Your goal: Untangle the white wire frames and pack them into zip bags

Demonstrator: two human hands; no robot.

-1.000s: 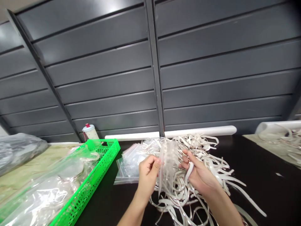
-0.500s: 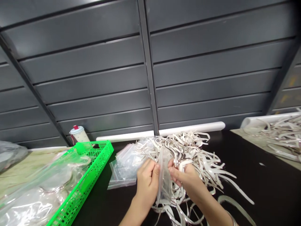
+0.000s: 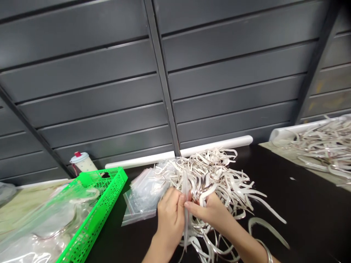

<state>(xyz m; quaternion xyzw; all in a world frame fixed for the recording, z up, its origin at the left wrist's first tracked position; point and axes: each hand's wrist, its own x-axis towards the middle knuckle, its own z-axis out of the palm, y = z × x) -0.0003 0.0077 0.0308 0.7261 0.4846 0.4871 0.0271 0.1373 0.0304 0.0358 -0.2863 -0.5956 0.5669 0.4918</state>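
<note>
A clear zip-lock bag (image 3: 187,226) hangs upright between my hands, seen nearly edge-on. My left hand (image 3: 170,215) is closed, its thumb and fingers pinching the bag's left side. My right hand (image 3: 216,213) curls around a small bundle of curved white-and-silver strips (image 3: 206,190), whose ends stick up above the fingers. Its thumb tip touches the bag near the left thumb. Behind and below both hands spreads a tangled pile of similar strips (image 3: 227,179). More clear zip-lock bags (image 3: 145,193) lie stacked just left of my left hand.
To the left, a bright green basket (image 3: 102,208) holds large clear bags with strips inside. A lidded cup (image 3: 83,162) stands behind it. White rolls (image 3: 219,145) lie along the grey slatted panel (image 3: 123,91). Another strip heap (image 3: 326,146) is at far right, beyond the black tabletop (image 3: 304,212).
My right hand has moved left against the bag, its thumb now meeting it. The bag has turned from open and wide to narrow and edge-on. The view has shifted slightly right.
</note>
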